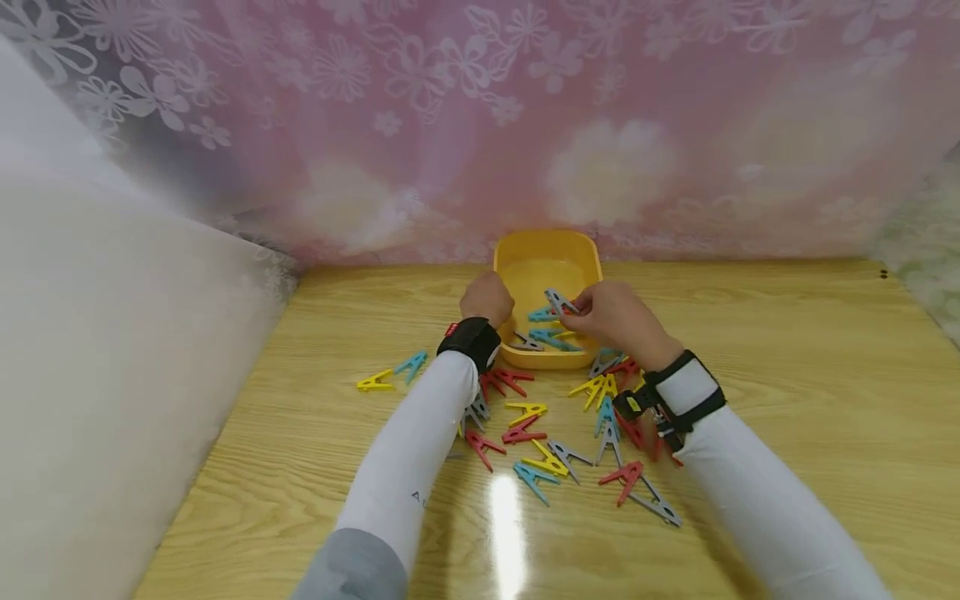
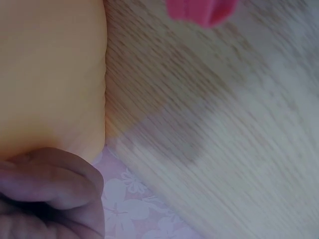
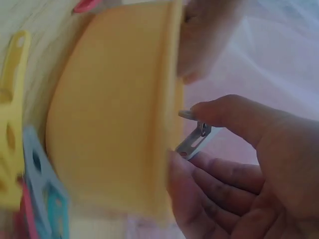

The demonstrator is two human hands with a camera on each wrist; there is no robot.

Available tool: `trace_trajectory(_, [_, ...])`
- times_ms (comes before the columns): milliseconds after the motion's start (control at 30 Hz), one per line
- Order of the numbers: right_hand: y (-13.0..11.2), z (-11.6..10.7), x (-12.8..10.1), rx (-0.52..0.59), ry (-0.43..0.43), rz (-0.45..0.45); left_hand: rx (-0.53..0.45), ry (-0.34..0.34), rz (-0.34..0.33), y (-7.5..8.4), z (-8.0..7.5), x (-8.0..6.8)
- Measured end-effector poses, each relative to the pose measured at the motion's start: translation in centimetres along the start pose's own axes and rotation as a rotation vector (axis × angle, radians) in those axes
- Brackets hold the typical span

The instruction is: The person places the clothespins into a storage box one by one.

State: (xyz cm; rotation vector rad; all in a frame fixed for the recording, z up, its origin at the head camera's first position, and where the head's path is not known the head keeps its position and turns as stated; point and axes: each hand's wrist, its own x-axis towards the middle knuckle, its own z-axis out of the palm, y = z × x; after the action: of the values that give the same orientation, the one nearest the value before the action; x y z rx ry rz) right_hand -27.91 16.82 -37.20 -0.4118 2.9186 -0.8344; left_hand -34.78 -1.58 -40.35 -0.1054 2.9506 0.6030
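A yellow plastic tub stands at the back of the table with several clothespins inside, blue ones among them. At its left rim, my left hand holds on with curled fingers, which also show against the tub's wall in the left wrist view. Over the tub's right side, my right hand pinches a grey clothespin between thumb and fingers. In the right wrist view, the clothespin shows just beyond the tub's rim.
Loose clothespins in red, yellow, blue and grey lie in front of the tub, such as a red one and a blue one. A yellow clothespin lies left of my left arm. Behind the wooden table hangs a pink flowered curtain.
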Motion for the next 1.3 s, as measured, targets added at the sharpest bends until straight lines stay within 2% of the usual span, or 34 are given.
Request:
trace_trajectory(167, [-0.2,1.4,0.5,0.032,-0.038,0.003,-0.003,0.0,0.028,0.4,0.8,-0.2])
trace_trajectory(267, [-0.2,1.9,0.1,0.023,-0.026,-0.001,-0.002,-0.011,0.054,0.4,1.1,-0.1])
trace_trajectory(500, [0.2,1.3,-1.9,0.063,0.096,-0.003,0.033,-0.02,0.091,-0.3,0.9,0.7])
trace_trajectory(833, [3.6,-0.6,-5.9,0.108,0.185,0.039,0.031,-0.013,0.074,-1.7,-0.2,2.0])
trace_trajectory(1133, [6.2,-1.2,-10.0,0.09,0.167,0.131,0.046,-0.018,0.059,-2.5,-0.8,2.3])
trace_trajectory(1300, [7.0,-1.5,-11.9,0.063,0.087,0.158,0.036,-0.018,0.059,-3.0,-1.0,2.4])
